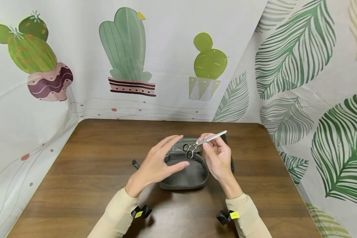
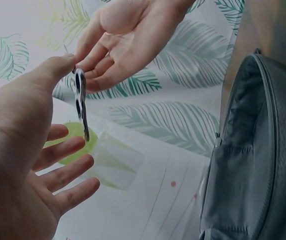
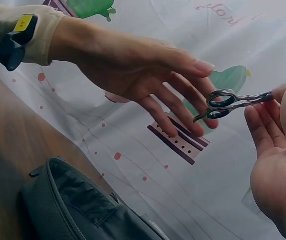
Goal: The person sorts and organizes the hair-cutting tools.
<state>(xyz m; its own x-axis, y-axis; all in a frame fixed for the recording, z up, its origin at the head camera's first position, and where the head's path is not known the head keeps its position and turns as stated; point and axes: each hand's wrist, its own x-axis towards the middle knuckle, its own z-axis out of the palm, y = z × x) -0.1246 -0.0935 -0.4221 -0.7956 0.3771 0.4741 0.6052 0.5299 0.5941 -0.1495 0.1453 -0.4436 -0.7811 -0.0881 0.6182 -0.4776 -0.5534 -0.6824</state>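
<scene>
My right hand [image 1: 218, 157] pinches a pair of silver hairdressing scissors [image 1: 206, 139] near the pivot. Their blades point up and to the right in the head view, and the finger rings [image 3: 222, 102] face my left hand [image 1: 159, 162]. That left hand is held with thumb and fingers spread, close to the rings and holding nothing. Below both hands an unzipped dark grey case [image 1: 182, 180] lies on the table, its lid folded back. In the left wrist view the case's zipped rim [image 2: 270, 100] and inner pockets show at the right.
The brown wooden table [image 1: 92, 172] runs back to a white cloth printed with cacti and leaves [image 1: 172, 66]. A dark green item [image 1: 232, 165] lies partly hidden behind my right hand. A dark strap end [image 1: 135, 164] sticks out left of the case.
</scene>
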